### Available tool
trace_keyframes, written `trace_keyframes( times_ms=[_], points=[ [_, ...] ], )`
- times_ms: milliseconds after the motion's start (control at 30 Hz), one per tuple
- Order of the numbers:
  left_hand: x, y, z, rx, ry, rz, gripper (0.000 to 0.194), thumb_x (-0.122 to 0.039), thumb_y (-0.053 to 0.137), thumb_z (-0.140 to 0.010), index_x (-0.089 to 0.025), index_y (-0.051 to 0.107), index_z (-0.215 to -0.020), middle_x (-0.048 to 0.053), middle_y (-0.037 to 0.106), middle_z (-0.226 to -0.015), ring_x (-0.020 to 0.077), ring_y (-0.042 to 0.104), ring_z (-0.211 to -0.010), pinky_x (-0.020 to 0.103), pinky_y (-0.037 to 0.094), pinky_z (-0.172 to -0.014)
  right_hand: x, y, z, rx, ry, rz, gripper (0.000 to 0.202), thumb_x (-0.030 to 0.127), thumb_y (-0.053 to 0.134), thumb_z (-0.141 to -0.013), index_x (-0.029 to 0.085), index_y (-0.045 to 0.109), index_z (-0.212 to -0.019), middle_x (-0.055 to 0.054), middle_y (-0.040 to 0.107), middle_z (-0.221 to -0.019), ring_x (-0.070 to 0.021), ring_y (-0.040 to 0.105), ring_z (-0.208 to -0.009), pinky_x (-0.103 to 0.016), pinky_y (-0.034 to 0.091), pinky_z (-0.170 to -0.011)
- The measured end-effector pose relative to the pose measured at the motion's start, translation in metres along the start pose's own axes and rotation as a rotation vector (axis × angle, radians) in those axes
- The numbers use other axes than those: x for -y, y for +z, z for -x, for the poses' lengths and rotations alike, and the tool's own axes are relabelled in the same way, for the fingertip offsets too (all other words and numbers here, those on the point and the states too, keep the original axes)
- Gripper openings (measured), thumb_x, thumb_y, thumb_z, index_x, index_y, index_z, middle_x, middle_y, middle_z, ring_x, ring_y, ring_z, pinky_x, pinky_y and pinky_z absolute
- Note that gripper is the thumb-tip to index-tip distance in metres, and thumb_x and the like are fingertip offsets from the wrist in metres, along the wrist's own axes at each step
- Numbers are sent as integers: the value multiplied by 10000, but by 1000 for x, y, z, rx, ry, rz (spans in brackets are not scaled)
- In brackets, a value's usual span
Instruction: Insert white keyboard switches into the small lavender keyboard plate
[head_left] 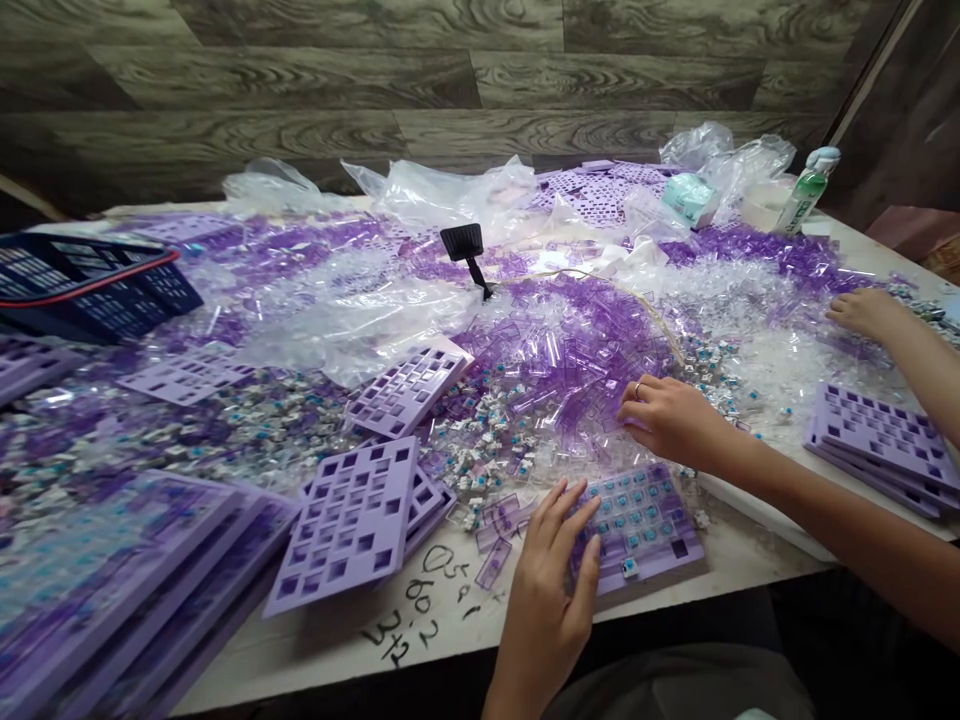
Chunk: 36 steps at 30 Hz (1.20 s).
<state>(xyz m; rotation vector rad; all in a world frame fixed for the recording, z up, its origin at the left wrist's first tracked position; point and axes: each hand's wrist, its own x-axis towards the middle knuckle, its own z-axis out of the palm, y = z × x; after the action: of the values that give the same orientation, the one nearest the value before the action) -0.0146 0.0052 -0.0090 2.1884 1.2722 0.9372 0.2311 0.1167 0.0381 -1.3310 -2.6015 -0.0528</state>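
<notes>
A small purple keypad plate (645,585) lies near the front edge, with rows of blue-stemmed switches under clear caps; one white switch (628,569) sits at its lower part. My left hand (551,580) rests with fingers stretched over the plate's left side. Over the heap of clear purple caps (570,350) is my right hand (667,420), a ring on one finger. Its fingers are curled together at the heap's near edge, and their tips are partly hidden, so what they pinch cannot be made out. Loose purple caps (495,560) lie left of the plate.
Filled plates (150,600) are stacked front left, beside bare purple plates (349,520). Loose switches (487,435) spread across the table. A blue basket (112,290), a black stand (463,242), plastic bags (450,195) and a bottle (806,190) stand farther back. Another person's hand (870,312) reaches in right.
</notes>
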Motion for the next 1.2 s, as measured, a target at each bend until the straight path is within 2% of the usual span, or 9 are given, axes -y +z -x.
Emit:
trace_keyframes(
  times_ms=[133, 300, 400, 533, 700, 933, 1200],
  points=[
    [-2, -2, -1, 2, -2, 7, 383, -238, 484, -1029, -295, 586, -1394, 62, 564, -1501, 266, 421, -1486, 499, 422, -1194, 0, -8, -3, -8, 16, -55, 128, 276, 632, -984, 210, 736, -1017, -54, 716, -1046, -200, 614, -973, -337, 476, -827],
    [1, 0, 1, 9, -8, 2, 374, -231, 489, -1029, -305, 586, -1383, 47, 563, -1502, 248, 418, -1487, 487, 413, -1204, -6, -18, -23, -78, 36, -16, 236, 193, 583, -988, 196, 704, -1190, -80, 705, -1169, -236, 621, -1067, -363, 512, -855],
    [3, 2, 1, -7, 6, -7, 375, -238, 492, -1024, -304, 589, -1381, 55, 567, -1499, 263, 432, -1479, 491, 436, -1186, -13, -16, -39, -121, 39, -6, 308, 177, 600, -966, 186, 675, -1265, -100, 688, -1261, -256, 629, -1099, -377, 535, -857],
    [4, 3, 1, -21, 17, -16, 377, -237, 501, -1018, -304, 589, -1379, 62, 571, -1495, 273, 444, -1472, 495, 455, -1173, -18, -3, -53, -119, 54, -2, 376, 196, 659, -933, 200, 661, -1309, -110, 702, -1252, -256, 663, -1042, -345, 543, -768],
    [1, -1, 2, -5, 5, -14, 381, -225, 516, -1014, -318, 589, -1376, 56, 572, -1494, 274, 444, -1471, 506, 456, -1173, -23, 6, -54, -167, 69, -64, 312, 197, 642, -951, 228, 702, -1255, -84, 736, -1163, -229, 693, -948, -319, 526, -691],
    [2, -1, 1, -8, -5, 14, 372, -244, 525, -1014, -330, 598, -1369, 53, 577, -1485, 273, 450, -1465, 517, 444, -1180, -33, 1, -42, -293, 161, -222, 279, 221, 581, -978, 239, 736, -1209, -73, 772, -1091, -236, 723, -936, -354, 549, -755],
    [7, 5, -3, -53, 16, 22, 325, -265, 508, -1023, -313, 630, -1321, 58, 605, -1449, 262, 484, -1435, 519, 442, -1178, -32, 0, -29, -432, 245, -564, 223, 174, 626, -898, 203, 798, -1037, -60, 790, -935, -185, 715, -753, -346, 582, -740]
  ],
)
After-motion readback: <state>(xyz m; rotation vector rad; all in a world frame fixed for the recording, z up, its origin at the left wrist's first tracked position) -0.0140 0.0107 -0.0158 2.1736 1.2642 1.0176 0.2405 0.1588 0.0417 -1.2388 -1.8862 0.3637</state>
